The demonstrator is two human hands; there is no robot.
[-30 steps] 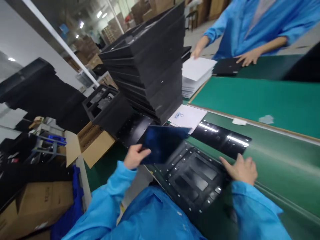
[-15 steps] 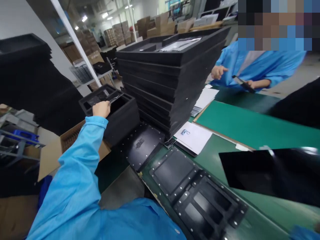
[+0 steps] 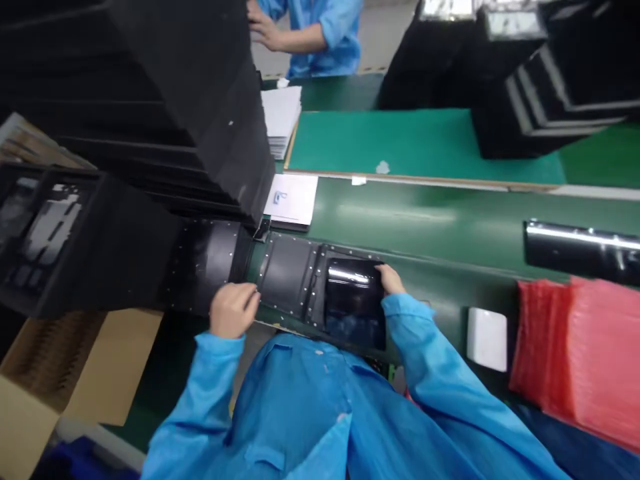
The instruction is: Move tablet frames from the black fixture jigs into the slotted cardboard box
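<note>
A glossy black panel [image 3: 356,307] lies over the right half of a black hinged fixture [image 3: 289,272], whose flat left half is studded with pale screws. My right hand [image 3: 392,279] grips the panel's upper right corner, thumb and fingers at the edge. Left of the fixture, my left hand [image 3: 233,311] hovers near the table edge with its fingers curled together; whatever may be between them is hidden. Beside it is a second black plate with pale dots [image 3: 213,257].
Tall black foam trays [image 3: 210,120] are stacked at left, with a lower tray stack [image 3: 115,247] and a cardboard box [image 3: 115,367]. Paper [image 3: 295,193], a white box [image 3: 487,339], red padded bags [image 3: 600,353] and another glossy panel [image 3: 583,250] lie around. A co-worker's hand [image 3: 267,30] is across the table.
My view has swung right and down. My left hand has left the small foam tray and come to the fixture. The fixture's right half, bare before, now has the glossy panel on it.
</note>
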